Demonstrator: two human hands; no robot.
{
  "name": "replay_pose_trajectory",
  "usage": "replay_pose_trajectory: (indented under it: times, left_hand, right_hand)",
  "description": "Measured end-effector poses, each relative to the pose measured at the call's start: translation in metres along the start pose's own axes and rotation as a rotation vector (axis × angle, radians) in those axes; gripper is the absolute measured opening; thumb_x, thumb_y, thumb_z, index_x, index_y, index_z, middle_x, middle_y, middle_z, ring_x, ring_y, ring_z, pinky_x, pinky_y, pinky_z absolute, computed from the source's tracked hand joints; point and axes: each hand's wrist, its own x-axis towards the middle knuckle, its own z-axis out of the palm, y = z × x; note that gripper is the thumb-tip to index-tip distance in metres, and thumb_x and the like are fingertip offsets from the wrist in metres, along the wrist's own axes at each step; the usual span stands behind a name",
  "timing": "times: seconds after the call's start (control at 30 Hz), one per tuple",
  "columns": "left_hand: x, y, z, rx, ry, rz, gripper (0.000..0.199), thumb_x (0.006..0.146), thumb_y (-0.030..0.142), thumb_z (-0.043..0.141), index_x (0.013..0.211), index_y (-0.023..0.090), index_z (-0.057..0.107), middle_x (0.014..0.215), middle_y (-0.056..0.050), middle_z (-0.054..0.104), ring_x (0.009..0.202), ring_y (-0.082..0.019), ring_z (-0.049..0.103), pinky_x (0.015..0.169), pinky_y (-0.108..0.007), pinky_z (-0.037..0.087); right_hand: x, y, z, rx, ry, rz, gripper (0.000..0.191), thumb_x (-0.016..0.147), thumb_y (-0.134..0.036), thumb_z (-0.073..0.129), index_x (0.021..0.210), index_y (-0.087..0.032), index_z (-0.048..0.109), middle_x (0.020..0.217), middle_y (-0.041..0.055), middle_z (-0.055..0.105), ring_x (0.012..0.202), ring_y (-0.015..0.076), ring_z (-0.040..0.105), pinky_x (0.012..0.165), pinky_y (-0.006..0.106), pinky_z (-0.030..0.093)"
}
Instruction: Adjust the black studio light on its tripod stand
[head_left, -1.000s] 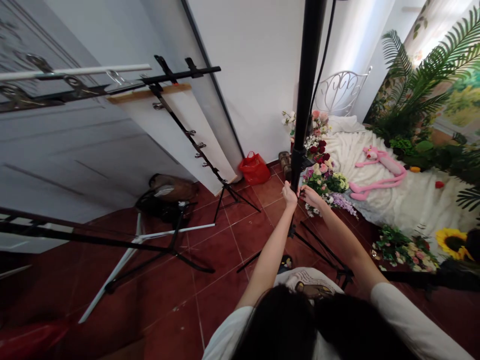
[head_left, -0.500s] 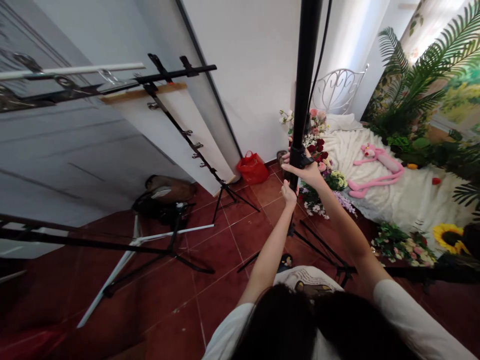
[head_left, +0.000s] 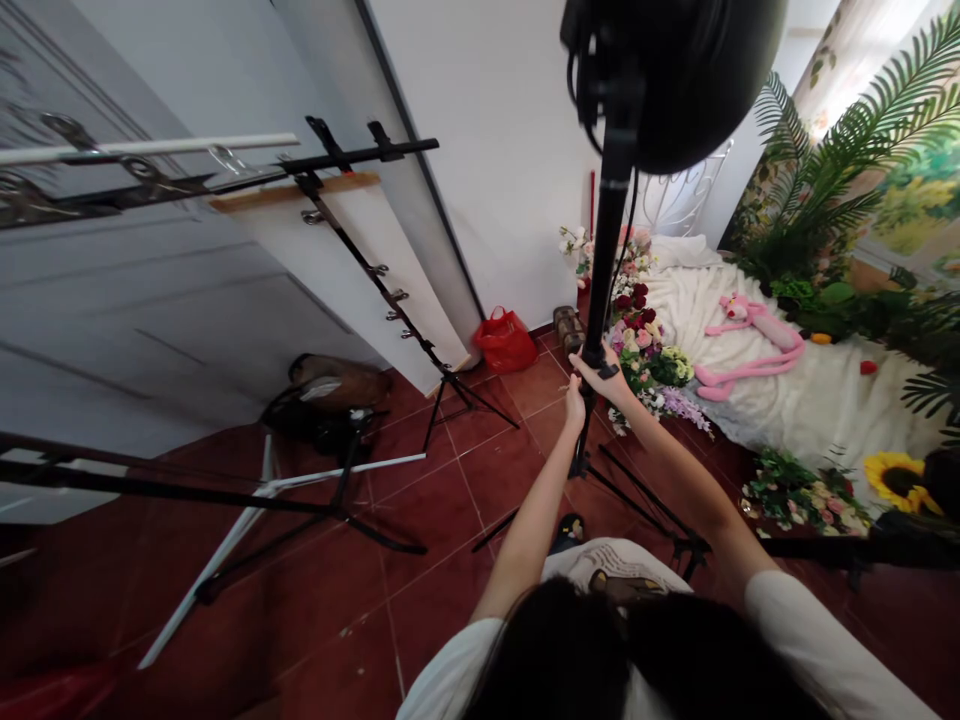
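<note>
A black light stand point(head_left: 604, 250) stands upright in front of me, with a large dark lamp head point(head_left: 690, 80) on top and a thin cable hanging beside the pole. My left hand point(head_left: 576, 402) is closed around the pole just below a black collar. Slightly higher, my right hand point(head_left: 606, 378) grips the pole at that collar, where a clamp knob sits; its fingers are partly hidden behind the pole. The stand's legs point(head_left: 634, 490) spread over the red tiled floor between my arms.
On the left are a backdrop stand point(head_left: 375, 270) with clips and white boards, and a white-legged stand point(head_left: 225, 560). A red bag point(head_left: 505, 340) rests by the wall. Flowers point(head_left: 645, 340) border a bed point(head_left: 832, 400) holding a pink plush toy point(head_left: 780, 335). Palm leaves point(head_left: 862, 130) rise behind.
The lamp head has come down into view as the upper pole dropped. Both hands are slightly lower, still on the stand.
</note>
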Motion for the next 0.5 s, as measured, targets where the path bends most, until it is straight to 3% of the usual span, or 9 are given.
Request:
replay_pose_trajectory:
  times: [0.13,0.3,0.5]
  left_hand:
    - [-0.002,-0.008,-0.005,0.045,0.102,-0.016,0.033,0.098,0.032,0.055,0.07,0.019,0.067,0.074,-0.004,0.073,0.08,-0.019,0.069,0.08,-0.03,0.056]
    - [-0.006,-0.009,-0.006,0.059,0.116,-0.062,0.03,0.098,0.025,0.055,0.072,0.018,0.068,0.074,-0.004,0.073,0.076,-0.018,0.067,0.077,-0.028,0.055]
    - [-0.011,-0.011,-0.005,0.127,0.143,-0.051,0.037,0.1,0.024,0.048,0.067,0.018,0.063,0.074,-0.006,0.072,0.078,-0.019,0.067,0.081,-0.031,0.053]
  right_hand:
    - [-0.014,0.022,0.002,0.057,-0.002,0.063,0.044,0.068,-0.052,0.086,0.094,-0.026,0.062,0.083,0.0005,0.069,0.087,0.0198,0.065,0.082,0.034,0.059]
    - [-0.015,0.028,-0.002,0.053,-0.032,0.066,0.043,0.069,-0.05,0.085,0.096,-0.025,0.063,0.085,0.0015,0.07,0.094,0.0208,0.066,0.087,0.035,0.059]
    - [-0.017,0.039,-0.006,-0.058,-0.034,0.012,0.047,0.074,-0.059,0.08,0.099,-0.023,0.063,0.087,0.0028,0.069,0.089,0.0208,0.064,0.089,0.037,0.057]
